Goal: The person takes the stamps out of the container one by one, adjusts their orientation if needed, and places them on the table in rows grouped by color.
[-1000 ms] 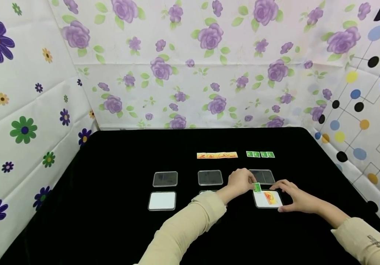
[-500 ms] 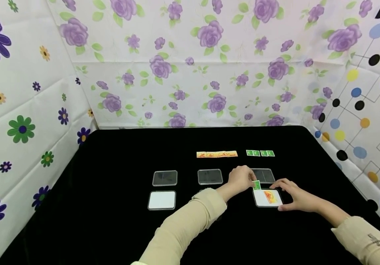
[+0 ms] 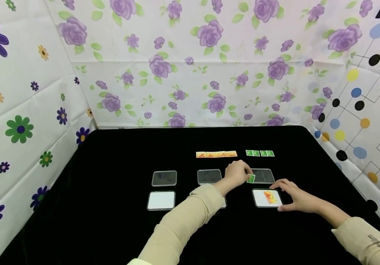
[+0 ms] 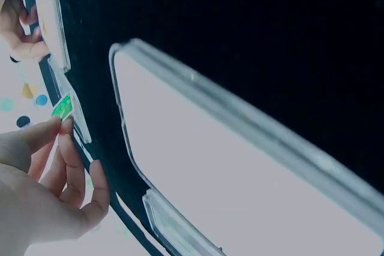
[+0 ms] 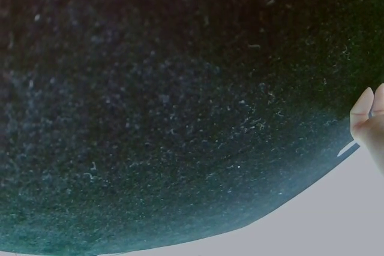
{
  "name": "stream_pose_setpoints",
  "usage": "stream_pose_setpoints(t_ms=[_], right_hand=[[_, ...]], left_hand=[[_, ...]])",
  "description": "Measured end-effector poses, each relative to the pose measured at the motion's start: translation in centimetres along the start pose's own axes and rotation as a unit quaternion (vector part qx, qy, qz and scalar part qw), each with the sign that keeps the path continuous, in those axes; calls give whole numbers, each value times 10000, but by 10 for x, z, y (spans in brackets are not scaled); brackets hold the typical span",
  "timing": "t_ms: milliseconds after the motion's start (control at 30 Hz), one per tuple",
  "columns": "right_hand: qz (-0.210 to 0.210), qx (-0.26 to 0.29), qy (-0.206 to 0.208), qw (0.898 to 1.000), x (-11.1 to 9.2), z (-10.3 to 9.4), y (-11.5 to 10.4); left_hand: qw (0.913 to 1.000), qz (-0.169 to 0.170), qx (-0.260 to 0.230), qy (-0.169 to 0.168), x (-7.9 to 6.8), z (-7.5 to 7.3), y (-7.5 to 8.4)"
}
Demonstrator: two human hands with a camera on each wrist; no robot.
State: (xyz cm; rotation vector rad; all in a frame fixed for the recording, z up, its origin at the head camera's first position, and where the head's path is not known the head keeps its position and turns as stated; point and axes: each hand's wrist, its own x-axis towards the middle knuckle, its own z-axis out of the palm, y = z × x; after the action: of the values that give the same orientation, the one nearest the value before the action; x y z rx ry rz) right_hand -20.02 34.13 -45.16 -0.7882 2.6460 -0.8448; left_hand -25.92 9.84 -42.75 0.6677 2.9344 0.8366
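My left hand [image 3: 234, 173] pinches a small green stamp [image 3: 251, 179] between thumb and forefinger, over the left edge of a clear plastic lid [image 3: 263, 176]. The same green stamp [image 4: 63, 107] shows at its fingertips in the left wrist view. Below the lid lies a clear case [image 3: 259, 202] with a white insert and an orange stamp [image 3: 270, 197] on it. My right hand [image 3: 292, 197] holds this case by its right end, thumb at the near corner and forefinger at the far one. Only part of the right hand [image 5: 371, 121] shows in the right wrist view.
A row of orange stamps [image 3: 216, 154] and a row of green stamps [image 3: 260, 153] lie farther back. Two more clear lids stand left, the leftmost lid [image 3: 164, 178] behind a white-filled case [image 3: 161, 200]. My left forearm covers most of the middle case [image 3: 224, 203]. Black cloth [image 3: 110, 221] covers the table.
My left hand has lifted the green stamp from the far left corner of the right case and moved it back and slightly left. The right hand has kept its place.
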Motion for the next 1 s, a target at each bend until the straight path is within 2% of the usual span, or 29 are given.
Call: stream_pose_setpoints(t_ms=[267,400,567,833,1000], right_hand=[[-129,1,55,9999,-2,-1,3],[-82,44,11,10000,-2,0,4],[-55,117,-6,9999,-2,2,4],[-111,132,51,9998,-3,3,3],[-129,145,100,9998,-3,5,2]], left_hand=[[9994,-311,-41,123,18,-7,-7],[9981,-530,-30,303,29,-6,-11],[9970,-580,-169,477,41,-4,-12],[9957,-822,43,420,66,-6,-10],[9928,-1091,-262,425,80,-8,-14]])
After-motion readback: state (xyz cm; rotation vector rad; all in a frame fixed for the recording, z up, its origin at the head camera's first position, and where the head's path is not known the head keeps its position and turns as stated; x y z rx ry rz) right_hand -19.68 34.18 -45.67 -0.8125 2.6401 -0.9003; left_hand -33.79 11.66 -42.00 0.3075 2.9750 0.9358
